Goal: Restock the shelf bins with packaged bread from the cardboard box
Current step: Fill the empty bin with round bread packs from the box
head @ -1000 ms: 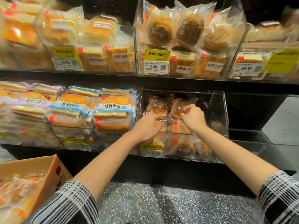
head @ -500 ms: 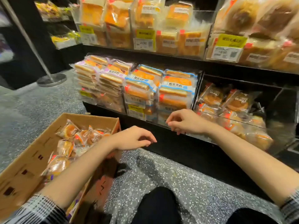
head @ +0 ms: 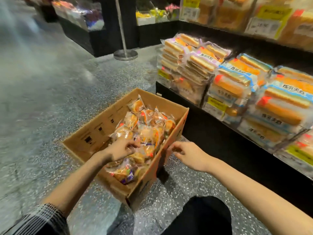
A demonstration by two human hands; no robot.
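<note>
Over the cardboard box [head: 94, 133], both hands hover; labels unreadable.

— The box [head: 94, 133]? 
— Matt brown cardboard; the bread packets [head: 147, 131] inside are glossy clear plastic.
— And the floor [head: 50, 82]?
— Polished speckled stone, with a shiny metal post base [head: 125, 54] far off.

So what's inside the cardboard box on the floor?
The cardboard box holds a loose pile of packaged bread, with the left hand reaching in. Lower packs and the box floor under the pile are hidden.
</note>
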